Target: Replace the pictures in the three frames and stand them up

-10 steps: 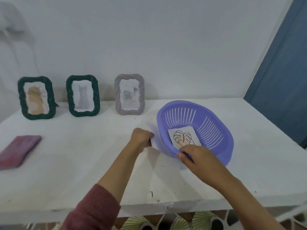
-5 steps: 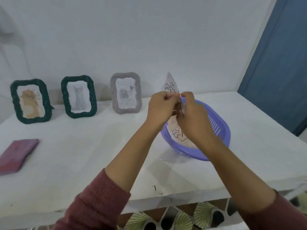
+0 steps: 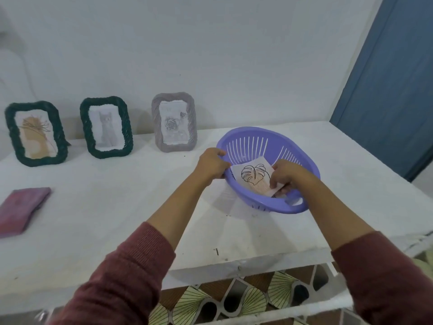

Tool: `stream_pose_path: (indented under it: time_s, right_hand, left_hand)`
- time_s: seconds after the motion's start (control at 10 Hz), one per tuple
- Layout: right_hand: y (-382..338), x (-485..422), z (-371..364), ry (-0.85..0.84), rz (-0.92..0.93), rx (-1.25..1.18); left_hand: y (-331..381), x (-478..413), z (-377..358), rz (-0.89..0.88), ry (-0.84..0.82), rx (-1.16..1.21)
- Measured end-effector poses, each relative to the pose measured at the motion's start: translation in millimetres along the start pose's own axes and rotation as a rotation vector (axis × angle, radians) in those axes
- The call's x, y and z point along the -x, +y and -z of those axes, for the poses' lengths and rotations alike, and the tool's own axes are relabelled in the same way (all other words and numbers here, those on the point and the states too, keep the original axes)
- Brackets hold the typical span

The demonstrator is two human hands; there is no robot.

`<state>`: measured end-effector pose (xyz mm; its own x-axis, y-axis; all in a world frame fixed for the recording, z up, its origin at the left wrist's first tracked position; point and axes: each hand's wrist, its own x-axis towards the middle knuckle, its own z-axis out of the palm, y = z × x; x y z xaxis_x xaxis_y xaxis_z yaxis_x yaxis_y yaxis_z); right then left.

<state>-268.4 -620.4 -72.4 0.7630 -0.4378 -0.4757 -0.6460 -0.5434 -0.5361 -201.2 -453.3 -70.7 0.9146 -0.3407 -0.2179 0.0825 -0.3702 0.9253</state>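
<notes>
While left hand (image 3: 212,165) grips basket (image 3: 302,160) | right hand (image 3: 284,175) pinches leaf picture (image 3: 254,175)

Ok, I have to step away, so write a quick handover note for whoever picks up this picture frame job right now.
Left hand grips the near-left rim of the purple basket. Right hand is inside the basket, pinching the leaf picture at its near corner.
All three frames stand upright at the wall, each with a picture in it: left green frame, middle green frame with a cat, grey frame with a rose.
Done: apparently no swap yet.
Left: lift pictures out of the basket, replace all three, stand the frames up again.
A pink cloth lies far left.
</notes>
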Motion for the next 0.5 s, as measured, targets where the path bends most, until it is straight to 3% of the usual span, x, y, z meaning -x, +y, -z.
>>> stream_pose_path:
  time_s: [0.4, 0.5]
  right_hand:
    - [0.3, 12.4, -8.0, 0.178, -0.015, 0.433]
    - [-2.1, 14.3, -11.1, 0.305, 0.137, 0.452]
  left_hand:
    - [-3.5, -0.7, -1.5, 0.004, 0.016, 0.035]
    - [-9.4, 2.9, -2.5, -0.090, 0.031, -0.024]
